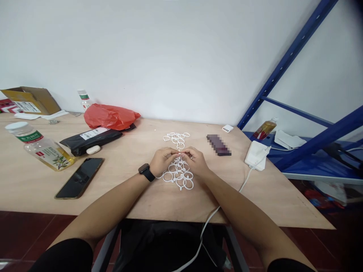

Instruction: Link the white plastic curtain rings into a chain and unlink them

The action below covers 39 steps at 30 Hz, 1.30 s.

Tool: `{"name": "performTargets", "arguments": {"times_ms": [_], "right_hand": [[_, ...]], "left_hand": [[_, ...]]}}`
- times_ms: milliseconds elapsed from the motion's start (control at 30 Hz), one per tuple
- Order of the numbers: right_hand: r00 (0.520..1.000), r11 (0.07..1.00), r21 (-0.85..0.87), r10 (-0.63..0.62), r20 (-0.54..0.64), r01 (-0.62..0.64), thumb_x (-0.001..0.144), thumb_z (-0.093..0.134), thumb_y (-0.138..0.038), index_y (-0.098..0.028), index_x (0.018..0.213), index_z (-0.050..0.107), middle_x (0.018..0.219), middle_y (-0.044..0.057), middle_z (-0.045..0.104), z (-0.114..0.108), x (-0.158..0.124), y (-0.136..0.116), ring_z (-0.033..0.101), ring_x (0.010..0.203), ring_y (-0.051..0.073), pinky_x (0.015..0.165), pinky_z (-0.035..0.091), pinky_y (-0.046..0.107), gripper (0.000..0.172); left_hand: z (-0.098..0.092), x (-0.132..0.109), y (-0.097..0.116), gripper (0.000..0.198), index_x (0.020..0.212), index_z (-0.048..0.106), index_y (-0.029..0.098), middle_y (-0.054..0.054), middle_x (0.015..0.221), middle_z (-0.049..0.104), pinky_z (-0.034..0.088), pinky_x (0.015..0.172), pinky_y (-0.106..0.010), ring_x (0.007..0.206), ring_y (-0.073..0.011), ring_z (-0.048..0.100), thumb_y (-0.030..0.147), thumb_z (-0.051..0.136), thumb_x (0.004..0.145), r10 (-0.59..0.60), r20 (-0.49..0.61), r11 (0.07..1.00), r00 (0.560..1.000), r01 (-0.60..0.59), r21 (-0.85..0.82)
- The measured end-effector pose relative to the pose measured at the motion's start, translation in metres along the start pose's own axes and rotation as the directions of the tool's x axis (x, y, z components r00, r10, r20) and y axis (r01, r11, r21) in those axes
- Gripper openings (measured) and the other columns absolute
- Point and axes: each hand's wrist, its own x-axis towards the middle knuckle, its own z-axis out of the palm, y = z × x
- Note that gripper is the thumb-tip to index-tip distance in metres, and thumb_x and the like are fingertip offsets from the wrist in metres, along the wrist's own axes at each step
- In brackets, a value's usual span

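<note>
Both hands meet at the centre of the frame, low over the pale wooden surface. The left hand, with a black watch on its wrist, has its fingers curled in. The right hand mirrors it. The fingertips of both come together and pinch the top of a cluster of white rings. The rest of that cluster lies flat on the surface just below and between the hands. How many rings the fingers grip is too small to tell.

A second cluster of rings lies just above the hands, apart from them.

Left of centre, a dark phone lies face up. A clear bottle with yellowish liquid lies on its side at the far left. Above the phone are a small white case and a black parcel, with a red bag behind the parcel. A cardboard box sits in the upper left.

Right of the hands lie a dark blurred block and a white adapter. The adapter's cable runs down off the front edge of the surface. A blue rack fills the right side of the frame.
</note>
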Motion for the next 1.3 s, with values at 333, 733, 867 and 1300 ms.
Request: {"name": "performTargets", "arguments": {"times_ms": [333,733,867,1300], "right_hand": [[0.973,0.896,-0.445,0.102,0.208,0.001,0.099,0.04,-0.036,-0.024,0.131,0.057,0.136,0.007,0.058,-0.011,0.018,0.048,0.05,0.126,0.024,0.108,0.035,0.044,0.039],[0.933,0.855,-0.519,0.191,0.305,-0.006,0.101,0.036,-0.04,-0.032,0.121,0.065,0.133,0.003,0.061,-0.002,0.015,0.042,0.042,0.13,0.027,0.111,0.014,0.061,0.036],[0.983,0.882,-0.471,0.07,0.171,0.019,0.095,0.049,-0.033,-0.028,0.109,0.07,0.118,0.005,0.068,-0.003,0.013,0.028,0.048,0.121,0.025,0.112,0.017,0.056,0.025],[0.986,0.994,-0.075,-0.065,0.151,0.077,0.093,0.054,-0.029,-0.026,0.129,0.057,0.103,0.004,0.07,0.003,-0.001,0.001,0.066,0.094,0.018,0.088,0.051,0.034,0.035]], "left_hand": [[-0.001,0.0,-0.011,0.022,0.098,0.072,0.022,-0.007,0.102,0.07,0.044,0.09,-0.037,0.097,-0.0202,0.061,0.032,0.052,0.095,0.148,0.311,0.947,0.939,-0.225,0.229],[0.001,-0.002,-0.01,0.023,0.102,0.071,0.023,-0.006,0.102,0.071,0.044,0.092,-0.038,0.098,-0.0207,0.062,0.037,0.055,0.093,0.094,0.276,0.953,0.957,-0.166,0.253],[0.0,-0.002,-0.013,0.023,0.103,0.07,0.022,-0.007,0.102,0.071,0.043,0.091,-0.04,0.097,-0.0221,0.062,0.038,0.056,0.093,0.027,0.127,0.951,0.992,-0.064,0.302],[-0.002,-0.002,-0.014,0.019,0.097,0.071,0.022,-0.005,0.094,0.075,0.044,0.088,-0.039,0.087,-0.0196,0.065,0.037,0.059,0.092,0.068,-0.045,0.965,0.997,-0.054,0.258]]}}
